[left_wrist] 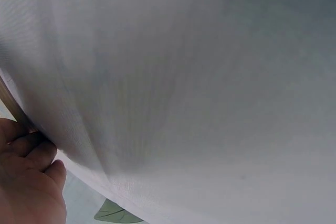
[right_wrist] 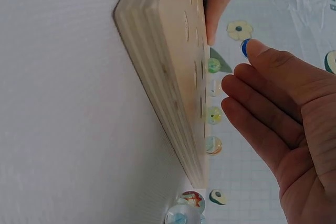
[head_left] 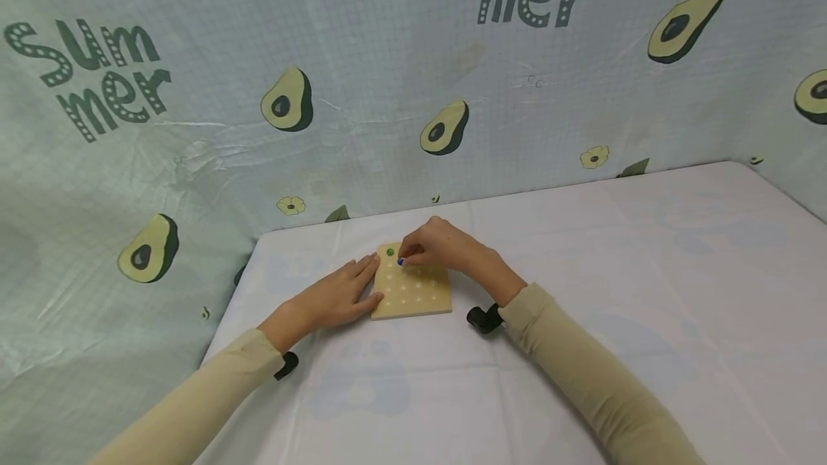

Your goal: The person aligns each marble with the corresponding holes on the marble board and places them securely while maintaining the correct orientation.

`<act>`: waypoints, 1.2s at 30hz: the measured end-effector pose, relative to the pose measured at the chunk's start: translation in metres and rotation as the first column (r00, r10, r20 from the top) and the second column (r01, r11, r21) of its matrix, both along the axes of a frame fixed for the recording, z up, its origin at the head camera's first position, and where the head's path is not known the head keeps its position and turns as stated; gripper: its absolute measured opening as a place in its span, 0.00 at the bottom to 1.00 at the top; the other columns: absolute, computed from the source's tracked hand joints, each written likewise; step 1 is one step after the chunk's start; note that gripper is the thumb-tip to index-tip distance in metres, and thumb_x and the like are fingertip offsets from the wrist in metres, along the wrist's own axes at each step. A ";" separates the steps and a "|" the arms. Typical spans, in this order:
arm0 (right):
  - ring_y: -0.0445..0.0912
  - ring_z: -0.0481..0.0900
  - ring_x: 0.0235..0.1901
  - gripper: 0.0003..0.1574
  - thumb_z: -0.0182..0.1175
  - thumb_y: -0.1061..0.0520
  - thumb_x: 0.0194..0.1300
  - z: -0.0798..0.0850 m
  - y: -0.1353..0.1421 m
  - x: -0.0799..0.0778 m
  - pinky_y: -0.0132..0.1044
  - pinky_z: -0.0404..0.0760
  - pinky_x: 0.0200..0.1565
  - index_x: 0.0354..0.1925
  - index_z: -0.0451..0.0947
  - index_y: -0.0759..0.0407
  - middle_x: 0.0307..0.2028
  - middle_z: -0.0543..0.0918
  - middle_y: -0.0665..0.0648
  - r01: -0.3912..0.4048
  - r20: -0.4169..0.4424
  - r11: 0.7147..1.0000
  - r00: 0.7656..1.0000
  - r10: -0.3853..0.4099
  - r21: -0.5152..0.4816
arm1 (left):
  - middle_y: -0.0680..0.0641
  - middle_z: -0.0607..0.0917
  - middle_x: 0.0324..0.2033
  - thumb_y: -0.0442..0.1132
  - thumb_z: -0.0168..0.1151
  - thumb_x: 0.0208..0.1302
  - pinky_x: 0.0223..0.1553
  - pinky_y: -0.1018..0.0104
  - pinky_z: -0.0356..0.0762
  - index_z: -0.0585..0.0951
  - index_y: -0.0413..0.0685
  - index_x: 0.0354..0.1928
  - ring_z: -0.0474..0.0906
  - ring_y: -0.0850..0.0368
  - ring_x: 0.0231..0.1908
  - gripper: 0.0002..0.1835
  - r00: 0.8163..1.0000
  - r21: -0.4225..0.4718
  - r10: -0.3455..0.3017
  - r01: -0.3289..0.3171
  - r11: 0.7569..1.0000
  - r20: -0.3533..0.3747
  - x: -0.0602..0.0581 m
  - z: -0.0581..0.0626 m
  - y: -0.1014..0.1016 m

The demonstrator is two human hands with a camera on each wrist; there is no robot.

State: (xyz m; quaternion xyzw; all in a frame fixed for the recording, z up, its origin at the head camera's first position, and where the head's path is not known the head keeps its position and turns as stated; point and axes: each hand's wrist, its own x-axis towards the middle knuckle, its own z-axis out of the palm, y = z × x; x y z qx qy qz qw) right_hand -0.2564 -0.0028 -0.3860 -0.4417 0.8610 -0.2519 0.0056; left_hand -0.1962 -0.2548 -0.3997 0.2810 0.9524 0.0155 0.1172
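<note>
A white-covered table is backed by a pale sheet printed with avocados. On the table a squarish, light wooden board is laid, its edge layered, its top dotted with shallow round hollows. The board's left edge is touched by the left hand, fingers extended. A glossy, deep-blue marble is pinched by the right hand above the board, near a green marble.

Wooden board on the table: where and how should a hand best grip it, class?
Probably by the near end of its right edge, from the right and low: the board lies flat, exposing its thick side, while the left hand touches the left edge.
</note>
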 end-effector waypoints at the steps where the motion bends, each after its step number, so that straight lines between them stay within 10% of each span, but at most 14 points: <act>1: 0.37 0.86 0.35 0.09 0.71 0.55 0.66 -0.001 -0.001 0.000 0.29 0.83 0.41 0.42 0.90 0.57 0.37 0.91 0.51 0.008 -0.001 1.000 1.000 -0.008 0.002 | 0.37 0.53 0.79 0.61 0.42 0.79 0.75 0.45 0.54 0.49 0.36 0.80 0.52 0.37 0.77 0.43 1.000 -0.002 -0.006 0.006 1.000 -0.005 0.000 0.000 0.000; 36: 0.39 0.80 0.33 0.07 0.70 0.57 0.66 0.003 -0.038 -0.010 0.32 0.81 0.42 0.42 0.91 0.56 0.37 0.90 0.49 0.091 -0.029 0.983 0.996 -0.088 0.158 | 0.37 0.54 0.79 0.61 0.43 0.79 0.74 0.46 0.56 0.50 0.37 0.80 0.54 0.35 0.76 0.43 1.000 0.014 -0.006 0.006 1.000 -0.002 0.001 0.003 -0.001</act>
